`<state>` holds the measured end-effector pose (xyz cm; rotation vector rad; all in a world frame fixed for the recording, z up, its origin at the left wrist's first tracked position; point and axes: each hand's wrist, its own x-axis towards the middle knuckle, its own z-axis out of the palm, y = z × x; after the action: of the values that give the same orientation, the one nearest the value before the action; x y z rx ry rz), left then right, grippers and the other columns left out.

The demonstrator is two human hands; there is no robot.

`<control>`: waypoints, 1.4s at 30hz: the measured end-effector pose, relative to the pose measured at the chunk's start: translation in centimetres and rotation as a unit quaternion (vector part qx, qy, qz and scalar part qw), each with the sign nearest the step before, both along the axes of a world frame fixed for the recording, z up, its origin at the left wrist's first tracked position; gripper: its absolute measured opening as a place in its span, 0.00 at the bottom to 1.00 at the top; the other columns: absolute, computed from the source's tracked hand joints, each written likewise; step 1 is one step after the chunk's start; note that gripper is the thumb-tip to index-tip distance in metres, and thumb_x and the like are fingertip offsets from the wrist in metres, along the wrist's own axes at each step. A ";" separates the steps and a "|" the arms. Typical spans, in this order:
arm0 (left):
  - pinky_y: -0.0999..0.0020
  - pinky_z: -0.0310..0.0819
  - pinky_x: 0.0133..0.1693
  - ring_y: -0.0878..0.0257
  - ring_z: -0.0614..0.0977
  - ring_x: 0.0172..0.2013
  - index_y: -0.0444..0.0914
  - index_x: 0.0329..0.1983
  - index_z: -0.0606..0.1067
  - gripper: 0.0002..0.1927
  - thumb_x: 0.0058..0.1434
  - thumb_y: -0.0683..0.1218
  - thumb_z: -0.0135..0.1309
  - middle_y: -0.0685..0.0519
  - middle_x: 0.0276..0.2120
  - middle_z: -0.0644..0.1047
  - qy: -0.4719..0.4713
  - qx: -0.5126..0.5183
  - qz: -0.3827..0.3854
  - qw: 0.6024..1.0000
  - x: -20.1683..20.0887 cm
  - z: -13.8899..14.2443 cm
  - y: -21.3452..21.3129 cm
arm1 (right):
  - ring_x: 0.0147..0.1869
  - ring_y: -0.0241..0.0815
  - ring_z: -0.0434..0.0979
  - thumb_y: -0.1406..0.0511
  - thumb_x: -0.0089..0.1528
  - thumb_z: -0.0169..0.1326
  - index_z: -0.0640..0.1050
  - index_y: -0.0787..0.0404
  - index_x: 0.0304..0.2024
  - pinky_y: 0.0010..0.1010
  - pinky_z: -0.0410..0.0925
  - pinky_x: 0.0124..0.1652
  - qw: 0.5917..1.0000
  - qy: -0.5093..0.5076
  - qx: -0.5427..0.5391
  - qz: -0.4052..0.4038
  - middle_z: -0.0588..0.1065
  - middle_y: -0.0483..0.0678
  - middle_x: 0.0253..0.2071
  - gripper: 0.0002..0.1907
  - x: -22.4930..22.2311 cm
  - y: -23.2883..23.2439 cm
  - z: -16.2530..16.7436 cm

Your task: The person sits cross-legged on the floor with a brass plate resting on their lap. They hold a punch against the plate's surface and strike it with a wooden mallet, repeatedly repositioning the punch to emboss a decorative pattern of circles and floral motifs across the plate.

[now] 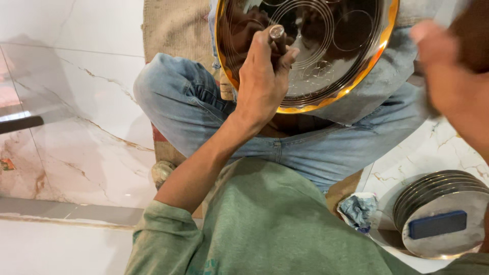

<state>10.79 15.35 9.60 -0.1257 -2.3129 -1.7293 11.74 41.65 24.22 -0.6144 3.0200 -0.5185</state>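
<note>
The left hand is closed in a fist around a short metal punch, whose flat round top sticks out above the curled fingers, and its lower end is hidden behind the hand where it meets the plate. That round metal plate rests on the person's lap, across legs in blue jeans; it has a gold-coloured rim and a dark, shiny face bearing engraved circles and a flower-like pattern. The right hand is raised at the right edge of the view, blurred, with something dark and brownish beside it that I cannot make out; whether its fingers grip anything cannot be told. On the marble floor at lower right sits a stack of steel plates with a blue block on top, and a crumpled cloth lies just beside it.
</note>
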 end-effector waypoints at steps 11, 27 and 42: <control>0.55 0.76 0.50 0.45 0.81 0.49 0.40 0.67 0.69 0.24 0.69 0.38 0.60 0.46 0.49 0.77 0.112 -0.070 -0.301 0.944 -5.1 1.1 -2.5 | 0.48 0.46 0.81 0.68 0.69 0.63 0.71 0.65 0.66 0.32 0.73 0.49 0.984 -0.054 0.047 -0.163 0.78 0.58 0.49 0.25 2.8 -0.1 0.3; 0.52 0.74 0.47 0.44 0.81 0.47 0.36 0.62 0.71 0.22 0.66 0.38 0.61 0.46 0.44 0.76 0.095 -0.078 -0.376 0.918 -7.1 2.6 -3.2 | 0.46 0.59 0.79 0.70 0.65 0.66 0.59 0.67 0.73 0.43 0.73 0.45 0.991 0.017 0.075 -0.111 0.75 0.63 0.45 0.40 3.3 -3.1 2.1; 0.71 0.80 0.43 0.62 0.82 0.40 0.37 0.53 0.70 0.12 0.72 0.37 0.61 0.51 0.42 0.78 0.113 0.062 0.033 0.991 -2.7 1.2 -5.5 | 0.72 0.52 0.69 0.69 0.61 0.68 0.56 0.62 0.79 0.41 0.64 0.69 0.904 -0.049 -0.245 -0.346 0.69 0.60 0.70 0.49 12.0 1.1 -11.4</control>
<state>8.12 9.87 10.80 -0.2080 -2.0226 -1.7231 23.69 42.72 12.80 0.5289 2.9252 -1.2972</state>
